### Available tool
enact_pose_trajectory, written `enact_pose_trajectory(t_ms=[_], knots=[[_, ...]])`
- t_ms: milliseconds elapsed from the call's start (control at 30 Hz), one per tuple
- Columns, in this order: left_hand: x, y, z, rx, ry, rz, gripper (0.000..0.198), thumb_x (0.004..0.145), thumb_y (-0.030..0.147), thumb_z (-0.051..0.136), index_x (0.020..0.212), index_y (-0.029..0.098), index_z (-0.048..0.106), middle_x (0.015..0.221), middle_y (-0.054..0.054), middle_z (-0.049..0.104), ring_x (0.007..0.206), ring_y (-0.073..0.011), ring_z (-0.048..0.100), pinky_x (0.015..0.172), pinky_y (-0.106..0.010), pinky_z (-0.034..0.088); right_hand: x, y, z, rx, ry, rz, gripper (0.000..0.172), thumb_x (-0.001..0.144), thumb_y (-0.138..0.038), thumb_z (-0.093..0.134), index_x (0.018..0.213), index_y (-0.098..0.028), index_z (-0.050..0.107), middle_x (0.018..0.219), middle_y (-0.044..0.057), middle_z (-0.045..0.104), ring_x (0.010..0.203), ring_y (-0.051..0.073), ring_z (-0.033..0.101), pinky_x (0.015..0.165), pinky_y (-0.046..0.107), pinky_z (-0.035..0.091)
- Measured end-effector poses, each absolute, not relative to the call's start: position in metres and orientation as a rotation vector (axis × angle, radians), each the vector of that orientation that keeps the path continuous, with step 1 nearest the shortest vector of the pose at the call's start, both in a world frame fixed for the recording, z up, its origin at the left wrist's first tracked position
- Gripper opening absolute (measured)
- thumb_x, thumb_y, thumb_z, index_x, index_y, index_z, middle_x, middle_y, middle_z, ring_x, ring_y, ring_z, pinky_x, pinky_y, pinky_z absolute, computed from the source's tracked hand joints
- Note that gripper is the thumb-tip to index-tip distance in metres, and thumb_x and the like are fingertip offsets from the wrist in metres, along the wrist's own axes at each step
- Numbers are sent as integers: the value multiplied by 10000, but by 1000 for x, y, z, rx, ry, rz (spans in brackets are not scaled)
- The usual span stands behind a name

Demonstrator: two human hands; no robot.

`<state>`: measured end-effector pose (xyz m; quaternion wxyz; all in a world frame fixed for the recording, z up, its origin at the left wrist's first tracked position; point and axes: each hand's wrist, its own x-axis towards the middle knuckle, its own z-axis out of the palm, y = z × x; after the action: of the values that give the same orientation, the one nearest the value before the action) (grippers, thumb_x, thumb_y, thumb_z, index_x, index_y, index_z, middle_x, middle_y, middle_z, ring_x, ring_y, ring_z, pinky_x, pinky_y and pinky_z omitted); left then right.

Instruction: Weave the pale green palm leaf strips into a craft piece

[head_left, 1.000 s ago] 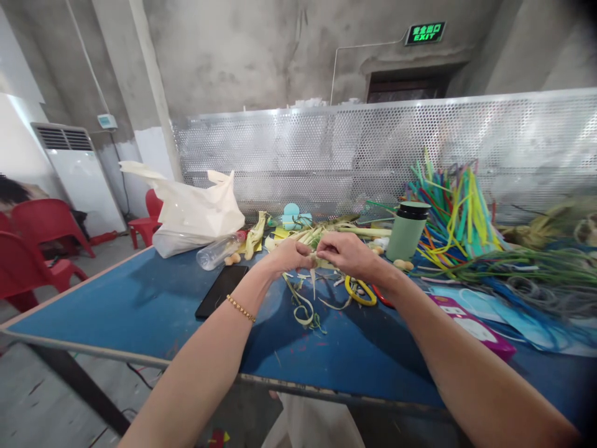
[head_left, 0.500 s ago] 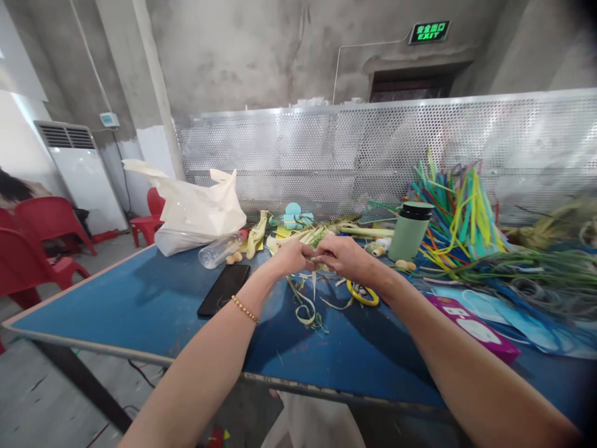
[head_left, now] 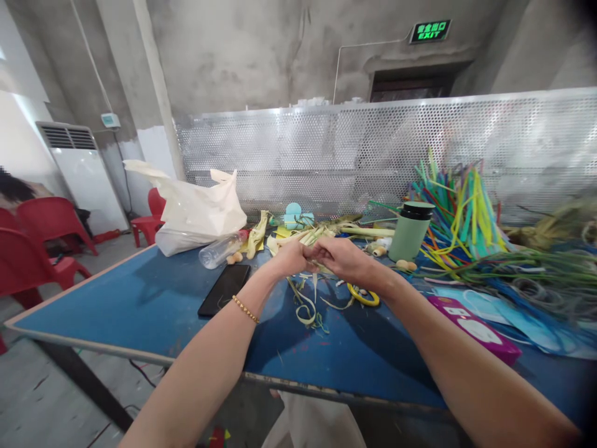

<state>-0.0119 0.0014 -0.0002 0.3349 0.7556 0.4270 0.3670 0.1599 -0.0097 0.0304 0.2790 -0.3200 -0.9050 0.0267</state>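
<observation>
- We read "EXIT" in green capital letters on the lower line of the dark sign (head_left: 430,31), high on the wall (head_left: 233,56), above the doorway (head_left: 415,86).
- Over that word, on the same sign, we read four green Chinese characters, 安全出口.
- We see white print on the purple box (head_left: 476,331), but cannot make out any words.

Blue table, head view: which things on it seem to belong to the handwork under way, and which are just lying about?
Seem to belong:
left hand and right hand, meeting; whatever they pinch is hidden
pale stalks just behind them

Seem just lying about:
white bag
clear bottle
black phone
green tumbler
purple box
</observation>
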Motion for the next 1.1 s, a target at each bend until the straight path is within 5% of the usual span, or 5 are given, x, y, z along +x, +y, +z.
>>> enact_pose_trajectory(t_ms=[233,500,1100], knots=[[-8,-5,5,1768,1035,1031,106,608,190,717,593,109,650,501,25,468,448,-56,325,452,-232,237,157,-11,31,-807,-2270,-191,40,796,-170,550,795,-149,583,761,58,619,668,142,506,625,244,349],[-14,-2,13,1486,926,1231,298,560,320,803,552,121,581,453,62,383,413,-27,235,442,-242,112,155,-22,36,-1225,-2279,-137,387,849,-347,541,507,-165,557,495,8,508,511,117,405,548,273,238],[-17,-8,21,1295,864,1166,245,592,103,744,512,117,512,449,52,428,369,-8,271,418,-215,122,148,-13,24,-1318,-2346,44,247,758,-214,562,525,-157,623,532,33,609,545,117,506,568,247,324]])
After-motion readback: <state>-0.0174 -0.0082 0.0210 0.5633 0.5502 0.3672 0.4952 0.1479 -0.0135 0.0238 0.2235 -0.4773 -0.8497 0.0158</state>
